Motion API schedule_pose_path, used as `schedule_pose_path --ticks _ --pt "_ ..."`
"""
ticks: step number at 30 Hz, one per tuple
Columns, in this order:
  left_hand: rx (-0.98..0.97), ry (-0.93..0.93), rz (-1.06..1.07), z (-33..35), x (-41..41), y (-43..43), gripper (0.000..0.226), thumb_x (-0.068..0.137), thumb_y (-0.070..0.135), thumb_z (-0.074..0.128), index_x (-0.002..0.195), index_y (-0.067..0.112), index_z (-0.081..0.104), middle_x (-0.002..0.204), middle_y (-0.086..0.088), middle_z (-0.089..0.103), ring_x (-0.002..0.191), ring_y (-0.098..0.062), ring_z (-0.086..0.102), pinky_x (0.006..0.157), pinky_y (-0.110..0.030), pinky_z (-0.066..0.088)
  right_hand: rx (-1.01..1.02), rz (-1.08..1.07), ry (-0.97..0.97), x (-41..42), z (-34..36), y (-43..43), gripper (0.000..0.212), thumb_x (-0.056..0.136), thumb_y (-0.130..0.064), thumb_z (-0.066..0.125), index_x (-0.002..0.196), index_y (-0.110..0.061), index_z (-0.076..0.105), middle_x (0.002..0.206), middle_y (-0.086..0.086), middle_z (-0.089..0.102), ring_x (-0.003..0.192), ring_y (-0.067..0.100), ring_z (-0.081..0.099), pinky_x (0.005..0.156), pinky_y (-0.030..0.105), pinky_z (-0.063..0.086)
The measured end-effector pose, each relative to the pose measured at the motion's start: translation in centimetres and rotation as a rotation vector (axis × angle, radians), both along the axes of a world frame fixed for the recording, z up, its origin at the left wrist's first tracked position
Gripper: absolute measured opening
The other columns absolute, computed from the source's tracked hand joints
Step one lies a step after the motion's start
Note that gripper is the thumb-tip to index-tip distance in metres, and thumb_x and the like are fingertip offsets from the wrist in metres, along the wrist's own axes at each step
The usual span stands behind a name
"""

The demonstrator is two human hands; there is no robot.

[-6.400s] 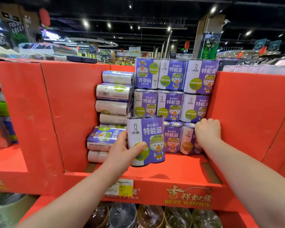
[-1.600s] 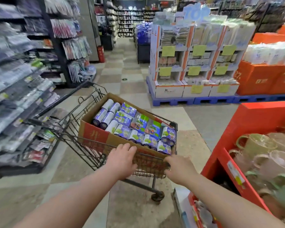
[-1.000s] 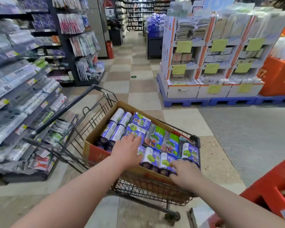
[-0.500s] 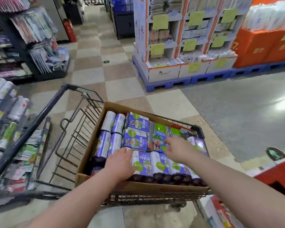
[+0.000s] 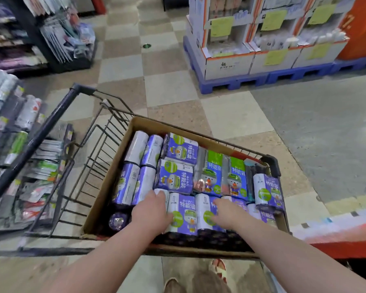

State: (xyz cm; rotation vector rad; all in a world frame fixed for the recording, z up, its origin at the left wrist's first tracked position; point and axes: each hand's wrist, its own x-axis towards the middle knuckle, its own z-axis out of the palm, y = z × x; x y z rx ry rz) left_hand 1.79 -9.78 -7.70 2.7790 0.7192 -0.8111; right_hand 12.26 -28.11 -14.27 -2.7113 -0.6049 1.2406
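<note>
left hand (image 5: pixel 150 210) grips purple-white wrapped roll pack (image 5: pixel 183 214) | right hand (image 5: pixel 226 212) touches it, finger curl unclear | in brown cardboard box (image 5: pixel 108 172)

A blue pallet (image 5: pixel 232 82) stood on a beige-and-brown checkered floor (image 5: pixel 171 89). On the pallet sat white display boxes (image 5: pixel 226 64) with yellow-green tags (image 5: pixel 221 26). Right of it rose an orange display (image 5: pixel 361 28), on its near side lay grey flooring (image 5: pixel 315 127), and well to its left stood a dark goods rack (image 5: pixel 57 41).

Packs (image 5: pixel 175 180) lie in a box (image 5: pixel 110 180) inside the cart (image 5: pixel 39 134).
</note>
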Motion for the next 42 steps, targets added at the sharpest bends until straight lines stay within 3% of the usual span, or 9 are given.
schedule_pose_path --ticks 6,11,14,17,22,27,32,36,42 --pt "0.026 0.021 0.062 -1.1 1.0 -0.7 0.063 0.090 0.049 0.055 0.135 0.015 0.029 0.134 -0.008 0.035 0.112 -0.030 0.057 0.084 -0.038 0.047 0.019 -0.004 0.045 0.5 -2.4 -1.0 0.085 0.087 -0.056 0.054 0.149 -0.008 0.022 0.150 0.015 0.032 0.134 0.031 0.039 0.107 0.038 0.038" --pt "-0.033 -0.045 0.158 -2.2 -0.1 -0.8 0.075 0.093 0.041 0.055 0.149 0.019 0.011 0.148 -0.009 0.016 0.109 -0.034 0.059 0.086 -0.040 0.047 0.236 0.039 0.036 0.5 -1.4 0.9 0.064 0.091 -0.039 0.054 0.144 -0.010 0.034 0.144 0.010 0.034 0.133 0.028 0.036 0.106 0.038 0.037" --pt "-0.035 -0.070 0.164 -1.9 -0.3 -0.9 0.071 0.094 0.037 0.054 0.150 0.024 0.013 0.148 -0.006 0.018 0.108 -0.031 0.059 0.086 -0.040 0.047 0.253 0.080 0.038 -0.8 -1.4 2.5 0.073 0.086 -0.059 0.054 0.139 -0.011 0.042 0.144 0.009 0.035 0.133 0.029 0.034 0.107 0.040 0.036" --pt "-0.041 -0.082 0.194 -1.0 -0.4 -1.0 0.070 0.093 0.035 0.054 0.150 0.024 0.014 0.149 -0.004 0.019 0.113 -0.031 0.058 0.088 -0.038 0.046 0.219 0.083 0.007 -1.8 -1.5 3.2 0.093 0.082 -0.068 0.051 0.148 -0.008 0.027 0.155 0.008 0.021 0.142 0.029 0.021 0.113 0.045 0.029" --pt "-0.109 -0.131 0.331 1.0 -0.7 -0.2 0.073 0.087 0.030 0.058 0.149 0.026 0.019 0.148 -0.002 0.032 0.125 -0.028 0.049 0.098 -0.037 0.042 0.230 -0.096 0.116 -2.7 -1.3 4.2 0.097 0.080 -0.062 0.060 0.152 -0.012 0.019 0.162 0.006 0.003 0.149 0.030 -0.002 0.119 0.044 0.011" --pt "-0.169 -0.172 0.478 1.9 -1.0 1.2 0.073 0.081 0.030 0.068 0.143 0.022 0.031 0.134 -0.008 0.051 0.119 -0.029 0.054 0.096 -0.034 0.044 0.423 -0.383 0.213 -4.5 -1.2 4.5 0.097 0.080 -0.047 0.067 0.154 -0.024 0.011 0.155 0.008 0.028 0.147 0.027 0.012 0.116 0.037 0.024" --pt "-0.252 -0.140 0.510 2.0 -0.5 1.6 0.079 0.079 0.029 0.070 0.145 0.019 0.027 0.133 -0.011 0.053 0.117 -0.028 0.055 0.092 -0.029 0.043 0.529 -0.655 0.289 -5.8 -0.9 4.8 0.106 0.048 -0.051 0.077 0.141 -0.028 0.033 0.127 0.001 0.056 0.112 0.022 0.058 0.093 0.038 0.051" --pt "-0.306 -0.162 0.483 2.2 0.0 1.8 0.073 0.082 0.029 0.068 0.144 0.014 0.033 0.131 -0.012 0.055 0.114 -0.027 0.056 0.089 -0.028 0.042 0.486 -0.796 0.346 -5.4 0.8 4.3 0.066 0.068 -0.019 0.079 0.124 -0.012 0.045 0.122 0.005 0.056 0.095 0.019 0.058 0.077 0.029 0.051" --pt "-0.695 -0.431 0.676 3.0 -0.4 2.3 0.052 0.086 0.015 0.063 0.135 0.012 0.044 0.091 -0.001 0.055 0.066 -0.008 0.052 0.051 -0.018 0.037 0.712 -1.022 0.266 -5.1 3.8 1.1 0.076 0.075 -0.010 0.070 0.142 -0.010 0.033 0.120 0.008 0.055 0.087 0.019 0.056 0.067 0.026 0.044"
